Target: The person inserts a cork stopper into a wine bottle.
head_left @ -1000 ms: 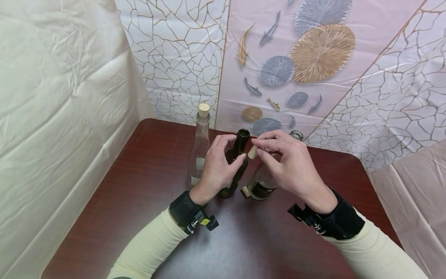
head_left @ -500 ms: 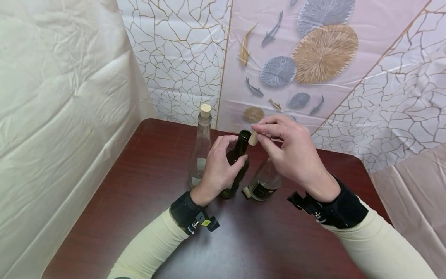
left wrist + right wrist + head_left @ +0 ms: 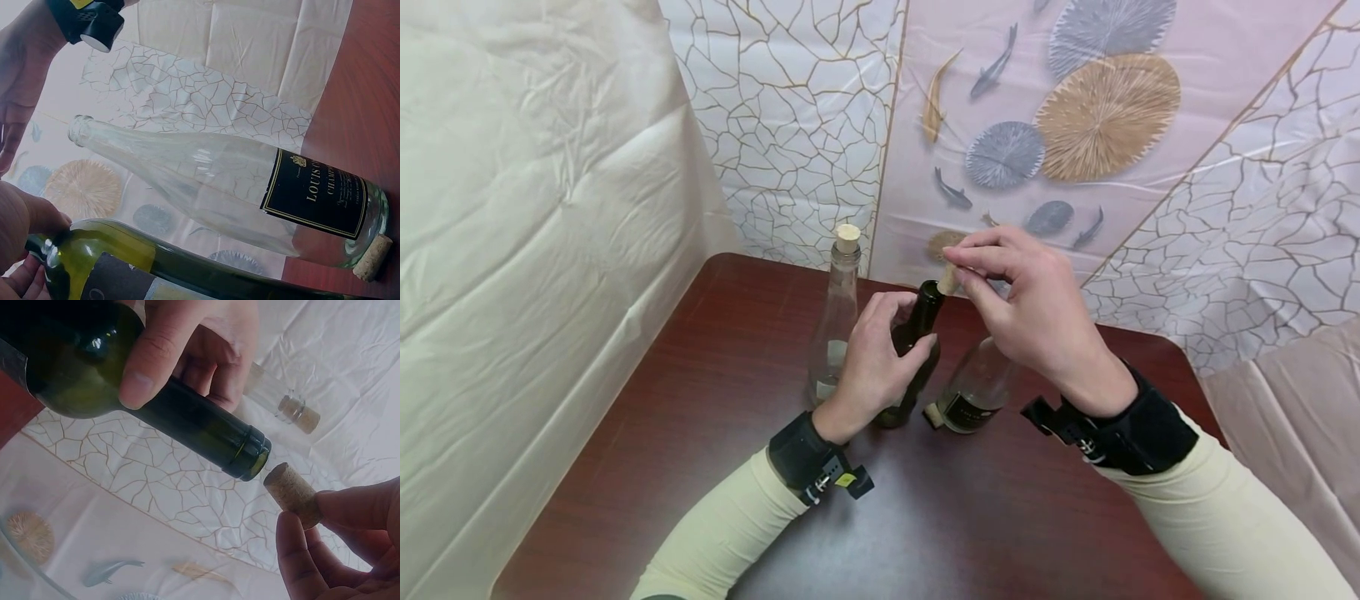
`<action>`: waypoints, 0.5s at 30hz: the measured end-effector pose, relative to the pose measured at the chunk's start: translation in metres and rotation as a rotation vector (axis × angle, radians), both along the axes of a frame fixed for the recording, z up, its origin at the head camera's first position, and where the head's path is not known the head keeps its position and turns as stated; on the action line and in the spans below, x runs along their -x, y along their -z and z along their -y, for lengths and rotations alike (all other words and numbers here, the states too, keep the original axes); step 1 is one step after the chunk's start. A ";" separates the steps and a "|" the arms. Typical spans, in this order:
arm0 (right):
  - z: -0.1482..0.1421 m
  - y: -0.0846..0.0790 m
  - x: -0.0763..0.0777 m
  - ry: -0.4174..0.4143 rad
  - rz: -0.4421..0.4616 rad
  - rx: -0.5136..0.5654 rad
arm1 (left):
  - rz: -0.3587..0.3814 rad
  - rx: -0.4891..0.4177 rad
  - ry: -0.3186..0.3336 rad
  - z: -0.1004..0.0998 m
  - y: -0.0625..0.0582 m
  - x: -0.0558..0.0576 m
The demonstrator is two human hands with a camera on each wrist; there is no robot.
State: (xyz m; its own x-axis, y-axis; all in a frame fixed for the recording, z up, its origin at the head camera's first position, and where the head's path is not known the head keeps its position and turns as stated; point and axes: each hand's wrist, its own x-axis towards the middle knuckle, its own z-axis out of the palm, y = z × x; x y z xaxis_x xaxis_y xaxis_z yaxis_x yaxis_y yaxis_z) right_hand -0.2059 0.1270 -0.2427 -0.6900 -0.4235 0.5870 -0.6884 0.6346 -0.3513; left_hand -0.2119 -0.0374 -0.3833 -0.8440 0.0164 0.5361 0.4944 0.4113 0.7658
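My left hand [image 3: 876, 358] curls round the shoulder and lower neck of a dark green wine bottle [image 3: 927, 310], which stands upright on the table. In the right wrist view the thumb of that hand lies along the green glass [image 3: 194, 425]. Between thumb and fingertips, my right hand [image 3: 1030, 300] pinches a cork [image 3: 294, 495]. The cork's free end is just beside the open mouth of the green bottle, with a small gap in the right wrist view. Nothing plugs that mouth.
Left of the green bottle stands a clear bottle [image 3: 837, 308] with a cork [image 3: 847, 239] in its mouth. To the right is a clear bottle [image 3: 187, 169] with a black label, uncorked. A loose cork [image 3: 373, 257] lies at its base on the red-brown table [image 3: 715, 367].
My right hand has risen with the cork, from beside the green bottle's neck up to its mouth. The left hand has kept its hold on the bottle.
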 end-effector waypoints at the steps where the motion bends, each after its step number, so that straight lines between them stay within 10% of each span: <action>1: 0.001 0.000 0.000 0.001 -0.004 -0.007 | -0.001 -0.001 0.001 0.000 0.000 0.000; 15: 0.010 0.002 0.005 -0.018 -0.010 -0.077 | -0.002 0.006 0.006 0.001 0.002 0.001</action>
State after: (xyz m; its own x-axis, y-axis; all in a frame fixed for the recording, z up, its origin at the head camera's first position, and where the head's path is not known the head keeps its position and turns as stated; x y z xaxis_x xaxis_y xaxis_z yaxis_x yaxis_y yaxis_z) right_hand -0.2112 0.1167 -0.2449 -0.6760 -0.4802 0.5589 -0.7032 0.6471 -0.2945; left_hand -0.2125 -0.0385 -0.3851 -0.8427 0.0244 0.5379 0.4984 0.4132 0.7621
